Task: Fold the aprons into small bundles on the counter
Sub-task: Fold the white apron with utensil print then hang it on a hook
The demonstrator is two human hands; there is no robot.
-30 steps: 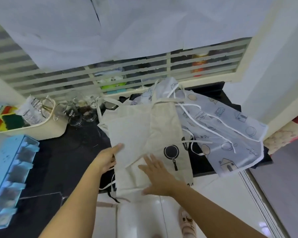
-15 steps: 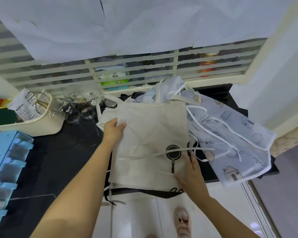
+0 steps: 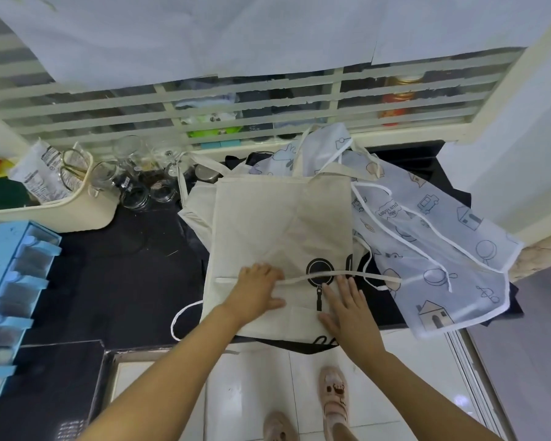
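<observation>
On the dark desk [image 3: 124,265], close to its near edge, the beige apron [image 3: 280,224] lay folded into a tall panel, its near hem just over the edge. My right hand [image 3: 347,308] lay flat on it, fingers straight, pressing the cloth just right of the frying-pan print [image 3: 320,272]. My left hand [image 3: 258,289] rested on the cloth left of that print, fingers bent where the loose tie [image 3: 363,275] emerged; I could not tell whether it pinched the tie or only pressed on it. The tie ran right across the print and off the panel's right edge. Further right, the translucent printed apron [image 3: 442,249] lay crumpled and unfolded, touching the beige one.

I judged I was midway through the first apron: the lengthwise fold was made and I was flattening it. The next move called for drawing the tie back onto the panel so it would not trail, then taking the near corners and folding toward the far side, keeping the layers from sliding. The printed apron had not yet been folded.
</observation>
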